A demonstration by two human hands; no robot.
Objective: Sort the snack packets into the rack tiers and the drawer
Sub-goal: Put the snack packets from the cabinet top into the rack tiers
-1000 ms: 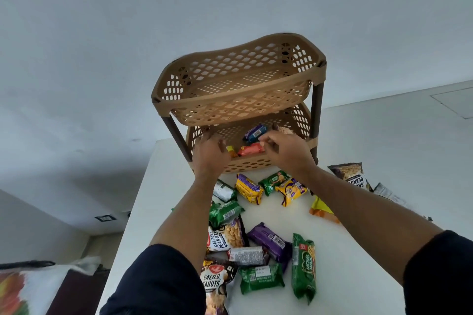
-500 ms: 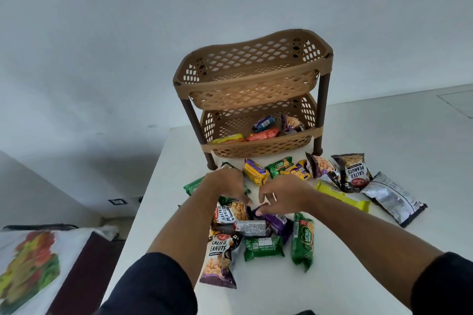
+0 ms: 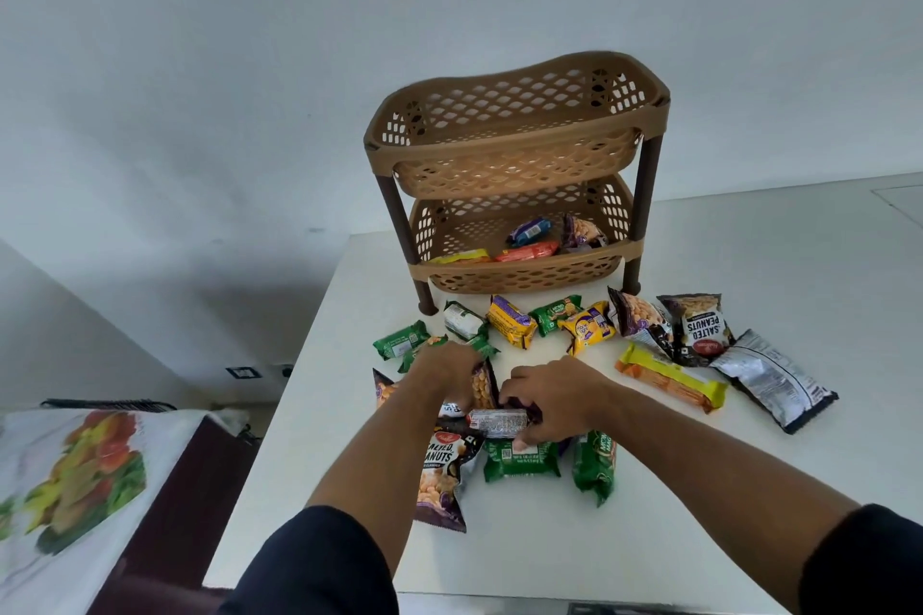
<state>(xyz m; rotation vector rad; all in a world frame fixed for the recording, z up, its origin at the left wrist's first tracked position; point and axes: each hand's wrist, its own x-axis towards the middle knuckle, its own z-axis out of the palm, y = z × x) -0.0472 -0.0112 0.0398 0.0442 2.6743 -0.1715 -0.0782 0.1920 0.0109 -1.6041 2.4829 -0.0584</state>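
Observation:
A tan two-tier plastic rack (image 3: 514, 150) stands at the back of the white table (image 3: 749, 489). Its top tier shows nothing inside; the lower tier (image 3: 519, 272) holds a blue packet (image 3: 529, 230), an orange one (image 3: 524, 252), a yellow one and a peanut bag. Several snack packets lie loose in front. My left hand (image 3: 444, 375) closes on a peanut packet (image 3: 482, 387) in the pile. My right hand (image 3: 554, 397) closes over a purple packet (image 3: 532, 412), beside a silver packet (image 3: 497, 421). No drawer is in view.
Green biscuit packets (image 3: 519, 459) and a salted peanuts bag (image 3: 442, 469) lie near my wrists. More peanut bags (image 3: 701, 327), a long yellow packet (image 3: 669, 377) and a silver bag (image 3: 774, 377) lie to the right. A fruit-print cloth (image 3: 65, 489) covers furniture at the left.
Both hands came back from the rack's lower tier down to the pile of packets on the table and have closed onto packets there. The view has tilted down.

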